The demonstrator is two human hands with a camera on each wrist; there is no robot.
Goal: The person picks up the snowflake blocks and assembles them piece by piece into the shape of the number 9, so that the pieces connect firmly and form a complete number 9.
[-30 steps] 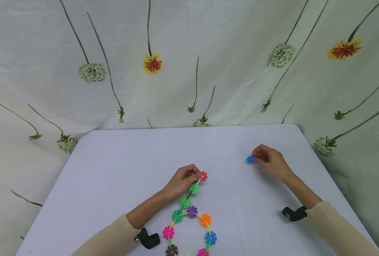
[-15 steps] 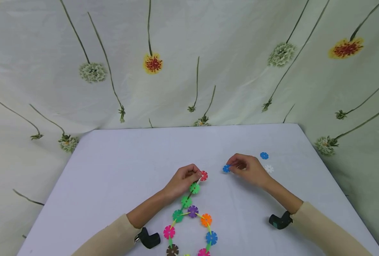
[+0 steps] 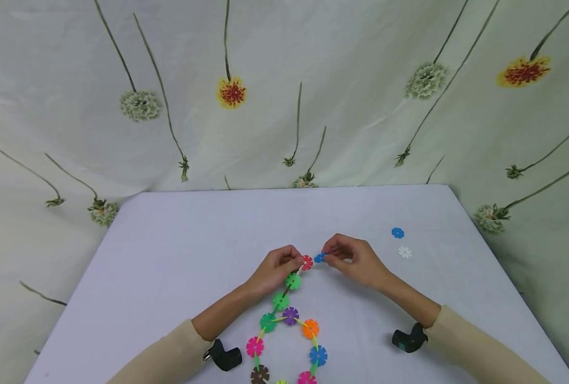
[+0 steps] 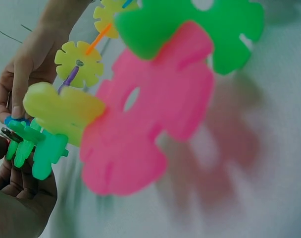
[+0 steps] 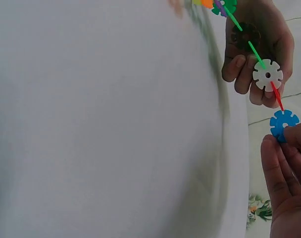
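My left hand [image 3: 277, 271] pinches the upper end of a chain of notched plastic snowflake discs, beside its red disc [image 3: 307, 263]. Between the thumb and fingertips of my right hand [image 3: 358, 262] is a blue snowflake disc [image 3: 319, 258], held right at the red disc's edge. In the right wrist view the red disc [image 5: 277, 96] shows edge-on between a white disc [image 5: 267, 75] and the blue one. Below the left hand the chain runs through green discs [image 3: 281, 301] into a ring with purple, orange, blue, pink and brown discs. The ring's lower part is cut off in the head view.
A loose blue disc [image 3: 397, 232] and a white snowflake disc [image 3: 404, 252] lie on the white table [image 3: 207, 229], beyond the right hand. Behind it hangs a flower-print cloth [image 3: 265, 122]. In the left wrist view a pink disc [image 4: 135, 114] looms close to the camera.
My right hand has carried the blue disc leftward from the table's right side to the red disc, uncovering the loose blue and white discs. The left hand has stayed in place.
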